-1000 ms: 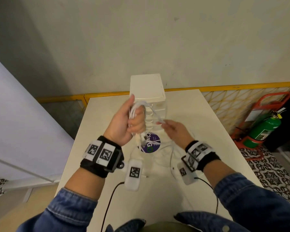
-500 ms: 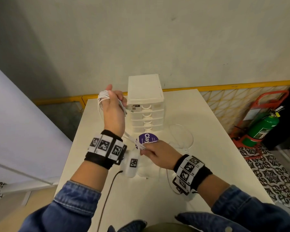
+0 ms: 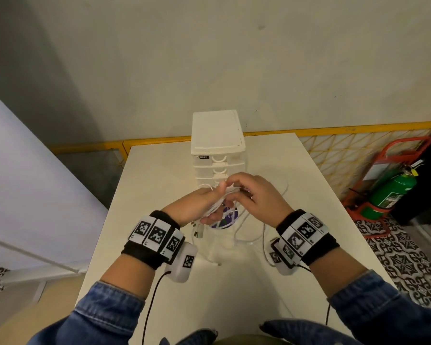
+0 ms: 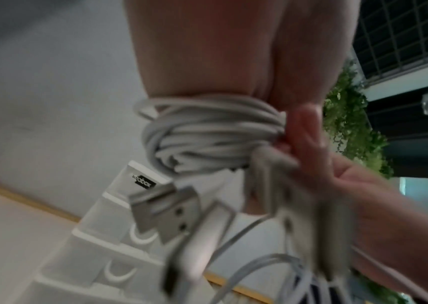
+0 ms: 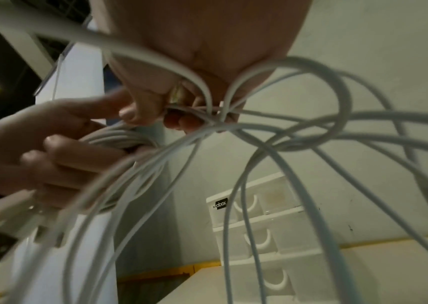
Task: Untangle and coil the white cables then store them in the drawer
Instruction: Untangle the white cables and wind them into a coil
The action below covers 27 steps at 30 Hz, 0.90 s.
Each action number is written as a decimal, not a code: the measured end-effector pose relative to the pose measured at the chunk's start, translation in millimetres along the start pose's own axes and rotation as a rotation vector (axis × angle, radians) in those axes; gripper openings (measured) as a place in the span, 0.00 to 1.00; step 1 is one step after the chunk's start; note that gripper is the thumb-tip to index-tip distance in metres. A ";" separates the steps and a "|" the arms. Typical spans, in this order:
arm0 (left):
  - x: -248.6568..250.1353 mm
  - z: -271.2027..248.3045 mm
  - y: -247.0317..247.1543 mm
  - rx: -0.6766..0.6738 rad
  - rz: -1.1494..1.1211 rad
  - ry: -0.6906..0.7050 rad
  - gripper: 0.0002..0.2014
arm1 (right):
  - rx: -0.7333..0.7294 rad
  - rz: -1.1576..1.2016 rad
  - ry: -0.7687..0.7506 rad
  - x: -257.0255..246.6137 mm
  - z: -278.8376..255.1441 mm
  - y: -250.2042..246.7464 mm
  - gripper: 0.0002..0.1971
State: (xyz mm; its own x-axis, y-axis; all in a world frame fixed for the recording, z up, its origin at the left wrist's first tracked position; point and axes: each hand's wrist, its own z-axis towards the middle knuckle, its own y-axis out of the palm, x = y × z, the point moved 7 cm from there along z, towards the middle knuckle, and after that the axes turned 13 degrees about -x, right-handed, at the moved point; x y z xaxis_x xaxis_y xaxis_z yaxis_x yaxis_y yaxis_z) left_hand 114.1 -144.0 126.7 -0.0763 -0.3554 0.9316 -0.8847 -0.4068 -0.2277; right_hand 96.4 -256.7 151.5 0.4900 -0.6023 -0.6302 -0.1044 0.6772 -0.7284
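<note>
White cables [image 3: 215,206] gripped by both hands [image 3: 197,202] [image 3: 256,197], before closed drawer unit [image 3: 218,145].

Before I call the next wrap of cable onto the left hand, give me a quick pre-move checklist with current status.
1. Coil seated round the left hand: ok, several turns wound on it.
2. Right hand has the feeding strand: ok, fingers pinch cable.
3. Loose cable free of tangles: not ok, loops cross below the right hand.
4. USB plugs clear of the wrap: cannot tell, they dangle close under the coil.
5. Drawer unit ready to take the coil: not ok, visible drawers shut.
</note>
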 end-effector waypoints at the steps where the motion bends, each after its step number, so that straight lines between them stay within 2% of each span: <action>1: 2.3 0.1 5.1 -0.030 -0.043 0.015 0.25 | -0.010 0.085 0.030 5.4 0.8 0.6 0.11; 4: -0.2 0.6 9.9 -0.066 -0.072 0.018 0.14 | -0.154 0.199 0.088 9.3 4.0 9.4 0.24; 7: -6.2 -1.7 16.8 -0.148 -0.028 -0.052 0.15 | -0.459 0.271 0.118 5.1 0.1 27.2 0.34; 9: -6.8 -3.0 22.6 -0.207 -0.016 -0.075 0.14 | -0.595 0.324 0.125 1.5 -4.8 31.9 0.36; 12: -4.3 -3.1 25.0 -0.226 -0.003 -0.079 0.08 | -0.700 0.398 0.152 -1.7 -9.0 34.1 0.37; 14: -5.6 -2.3 23.8 -0.221 -0.022 -0.096 0.05 | -0.692 0.427 0.172 -1.3 -8.1 35.4 0.37; 17: -8.2 -3.1 18.8 -0.196 -0.006 -0.120 0.12 | -0.630 0.418 0.202 4.0 -4.7 37.5 0.29; 19: -5.8 -4.5 13.0 -0.135 0.022 -0.094 0.07 | -0.558 0.447 0.209 9.5 -2.0 35.9 0.23; 21: -2.3 -4.7 5.7 -0.042 -0.012 -0.041 0.07 | -0.450 0.457 0.207 12.0 1.4 29.1 0.21; 24: 2.2 -5.3 -1.4 0.070 -0.132 0.034 0.17 | -0.284 0.501 0.182 10.9 5.9 17.4 0.21; 27: 7.2 -10.0 -8.3 0.090 -0.233 0.094 0.16 | -0.226 0.484 0.175 12.6 2.1 13.2 0.26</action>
State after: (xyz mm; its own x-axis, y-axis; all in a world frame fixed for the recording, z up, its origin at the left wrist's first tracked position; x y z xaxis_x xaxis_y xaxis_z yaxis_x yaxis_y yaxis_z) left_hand 116.3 -134.8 138.2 0.0792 -0.1655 0.9830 -0.8390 -0.5436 -0.0239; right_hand 103.1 -254.5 134.5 0.1913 -0.3195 -0.9281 -0.4736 0.7981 -0.3724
